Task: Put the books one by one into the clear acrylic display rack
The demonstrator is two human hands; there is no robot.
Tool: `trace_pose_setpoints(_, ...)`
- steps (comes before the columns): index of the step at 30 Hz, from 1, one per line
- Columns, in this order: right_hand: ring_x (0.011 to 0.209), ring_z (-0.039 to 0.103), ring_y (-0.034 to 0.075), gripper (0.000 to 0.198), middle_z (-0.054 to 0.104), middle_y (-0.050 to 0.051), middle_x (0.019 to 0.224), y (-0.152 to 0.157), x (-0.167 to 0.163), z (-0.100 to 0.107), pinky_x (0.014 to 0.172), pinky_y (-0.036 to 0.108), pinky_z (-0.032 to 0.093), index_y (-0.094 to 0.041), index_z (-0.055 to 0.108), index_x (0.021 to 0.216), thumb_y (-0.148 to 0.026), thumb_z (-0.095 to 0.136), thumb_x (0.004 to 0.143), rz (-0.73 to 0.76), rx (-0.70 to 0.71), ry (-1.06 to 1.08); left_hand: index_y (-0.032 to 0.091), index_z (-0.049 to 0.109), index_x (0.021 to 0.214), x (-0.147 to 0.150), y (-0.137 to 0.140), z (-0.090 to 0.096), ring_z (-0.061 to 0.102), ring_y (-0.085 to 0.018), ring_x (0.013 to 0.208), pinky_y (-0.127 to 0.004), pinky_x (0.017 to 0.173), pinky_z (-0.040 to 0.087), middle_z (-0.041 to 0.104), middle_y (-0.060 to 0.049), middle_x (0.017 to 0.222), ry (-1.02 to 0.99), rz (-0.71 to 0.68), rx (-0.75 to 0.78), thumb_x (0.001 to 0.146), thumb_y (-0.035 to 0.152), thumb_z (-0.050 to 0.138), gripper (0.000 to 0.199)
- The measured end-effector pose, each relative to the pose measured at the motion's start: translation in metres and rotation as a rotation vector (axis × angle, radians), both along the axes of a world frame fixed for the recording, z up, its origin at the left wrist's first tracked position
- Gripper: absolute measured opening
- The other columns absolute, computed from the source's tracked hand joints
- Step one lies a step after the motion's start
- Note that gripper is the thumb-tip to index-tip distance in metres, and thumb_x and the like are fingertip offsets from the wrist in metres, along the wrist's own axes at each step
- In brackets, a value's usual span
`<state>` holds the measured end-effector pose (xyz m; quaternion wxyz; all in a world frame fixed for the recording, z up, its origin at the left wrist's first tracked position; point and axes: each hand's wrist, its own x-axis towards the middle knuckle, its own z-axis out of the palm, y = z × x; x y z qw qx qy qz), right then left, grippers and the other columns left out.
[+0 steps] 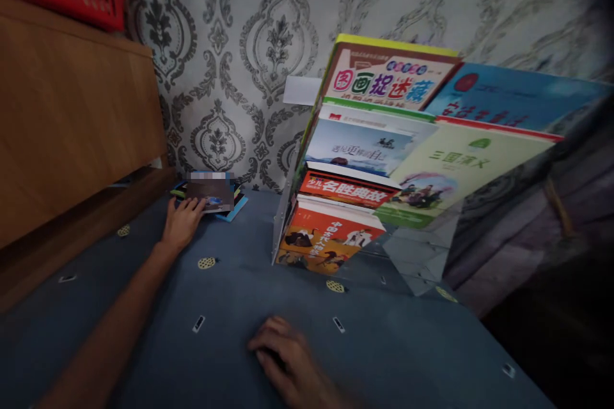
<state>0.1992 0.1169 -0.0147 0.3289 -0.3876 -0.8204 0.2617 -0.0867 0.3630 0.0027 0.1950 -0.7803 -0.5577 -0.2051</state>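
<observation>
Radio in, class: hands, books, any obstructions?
Left hand on book pile. Right hand loosely curled, nothing visible inside. Book rack right of pile, not blocking left hand.

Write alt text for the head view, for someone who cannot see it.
A person's left hand touches a small pile of books near a patterned wall, while the empty right hand is nearer the camera over a blue pineapple-print surface. To the right, a clear rack holds colourful books in tiers.
</observation>
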Motion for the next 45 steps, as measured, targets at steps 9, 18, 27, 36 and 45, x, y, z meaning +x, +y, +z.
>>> trace_pose_setpoints(9,0.110,0.064,0.022,0.022,0.070,0.007,0.104,-0.005,0.000,-0.003,0.102,0.040,0.050,-0.024,0.070,0.111,-0.022,0.053,0.097,-0.064,-0.083,0.026,0.003,0.060,0.136,0.035,-0.077,0.029,0.067,-0.036,0.109,-0.053,0.101,0.043,0.069,-0.025,0.122,0.325,0.074,-0.095,0.091,0.002,0.039,0.049)
trace_pose_setpoints(18,0.103,0.064,0.020,0.023,0.068,0.007,0.104,-0.006,-0.002,0.016,0.096,0.036,0.053,-0.020,0.066,0.109,-0.013,0.050,0.095,-0.141,0.017,0.203,-0.001,0.069,0.119,0.089,-0.174,0.053,0.074,-0.034,0.093,-0.046,0.089,0.050,0.075,-0.026,0.100,0.504,0.059,-0.302,0.089,-0.004,0.041,0.041)
trace_pose_setpoints(27,0.121,0.060,0.021,0.027,0.066,0.009,0.124,-0.013,0.014,0.033,0.107,0.041,0.047,-0.023,0.061,0.121,-0.027,0.041,0.104,-0.254,0.180,0.401,0.011,0.077,0.096,0.180,-0.285,0.068,0.073,-0.027,0.079,-0.038,0.071,0.053,0.076,-0.018,0.087,0.452,-0.127,-0.522,0.088,0.000,0.049,0.031)
trace_pose_setpoints(36,0.115,0.064,0.020,0.031,0.069,0.009,0.119,-0.035,0.068,0.017,0.106,0.040,0.051,-0.022,0.060,0.122,-0.027,0.035,0.105,-0.259,0.010,0.263,0.020,0.069,0.114,0.202,-0.312,0.035,0.064,-0.026,0.113,-0.050,0.106,0.048,0.071,-0.009,0.118,0.159,-0.579,-0.477,0.102,0.029,0.049,0.025)
trace_pose_setpoints(45,0.139,0.049,0.027,0.050,0.055,0.017,0.146,-0.040,0.064,0.009,0.114,0.050,0.046,-0.017,0.046,0.146,-0.015,0.046,0.096,-0.252,0.146,-0.077,0.023,0.039,0.154,0.135,-0.228,-0.003,0.040,-0.024,0.148,-0.051,0.120,0.034,0.050,-0.011,0.155,0.096,-0.382,-0.370,0.104,0.034,0.040,0.051)
